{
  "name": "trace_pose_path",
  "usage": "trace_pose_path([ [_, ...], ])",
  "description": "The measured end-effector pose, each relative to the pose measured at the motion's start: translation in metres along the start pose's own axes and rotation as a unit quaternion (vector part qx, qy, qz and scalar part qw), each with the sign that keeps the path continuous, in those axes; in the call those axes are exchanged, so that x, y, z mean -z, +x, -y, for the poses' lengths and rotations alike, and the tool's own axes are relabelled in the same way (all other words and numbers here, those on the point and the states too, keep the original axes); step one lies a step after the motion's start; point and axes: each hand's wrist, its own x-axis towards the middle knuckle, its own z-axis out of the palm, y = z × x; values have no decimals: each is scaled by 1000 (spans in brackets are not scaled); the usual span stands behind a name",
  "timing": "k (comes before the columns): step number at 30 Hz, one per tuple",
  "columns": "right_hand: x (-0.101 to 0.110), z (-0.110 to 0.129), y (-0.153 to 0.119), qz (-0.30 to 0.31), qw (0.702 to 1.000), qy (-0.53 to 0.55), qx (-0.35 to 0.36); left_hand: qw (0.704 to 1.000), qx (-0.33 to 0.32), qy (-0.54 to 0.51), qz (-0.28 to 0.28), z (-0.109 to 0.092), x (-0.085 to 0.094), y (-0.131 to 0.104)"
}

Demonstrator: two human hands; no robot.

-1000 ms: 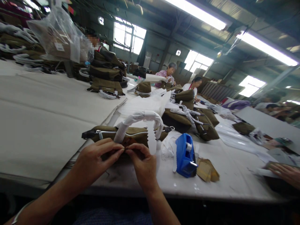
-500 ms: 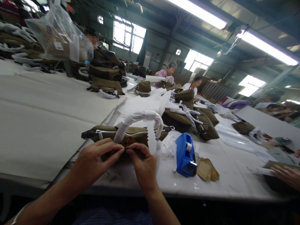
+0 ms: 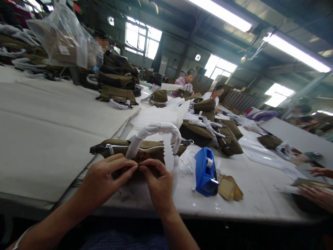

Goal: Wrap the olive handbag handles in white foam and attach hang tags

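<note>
An olive bag (image 3: 152,145) with a silver zipper lies at the table's front, its arched handle (image 3: 153,129) wrapped in white. My left hand (image 3: 111,173) is in front of the bag, thumb and fingertips pinched together. Close beside it, my right hand (image 3: 157,178) pinches too, its fingertips nearly touching the left ones. What is between the fingertips is too small to make out; a brown piece (image 3: 143,156) shows just behind them. A white strip with a notched edge (image 3: 168,152) stands by the right side of the handle.
Right of the bag are a blue tape dispenser (image 3: 206,172) and brown cards (image 3: 230,187). More olive bags (image 3: 208,133) and white sheets (image 3: 158,114) lie behind. A co-worker's hands (image 3: 317,196) rest on a bag at the right edge. A plastic-wrapped bundle (image 3: 65,45) stands back left.
My hands have barely moved and stay pinched before the bag. At the right edge, a second hand of the co-worker has come into view above the bag there.
</note>
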Motion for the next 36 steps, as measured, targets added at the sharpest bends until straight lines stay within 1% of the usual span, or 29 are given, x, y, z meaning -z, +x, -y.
trace_pose_path([
  [5, -1, -3, 0, -2, 1000, 0, -5, 1000, 8, -2, -7, -3, -1, 0],
  [12, -6, -1, -2, -31, 999, 16, -22, 1000, 10, -17, -12, -2, -5, -3],
  [15, -12, -4, -5, -64, 995, 71, -42, 999, 23, -24, -26, -3, -10, -6],
  [19, -26, -13, -11, -117, 974, 180, -75, 997, 47, -38, -49, -6, -17, -8],
  [22, -32, -18, -14, -137, 962, 221, -77, 996, 58, -45, -53, -6, -18, -8],
  [29, -31, -18, -15, -124, 966, 220, -62, 996, 45, -67, -34, -2, -14, -6],
  [33, -26, -15, -14, -95, 974, 185, -88, 995, 52, -78, -34, -1, -15, -5],
  [36, -19, -10, -10, -80, 978, 167, -93, 994, 68, -77, -39, 0, -15, -6],
])
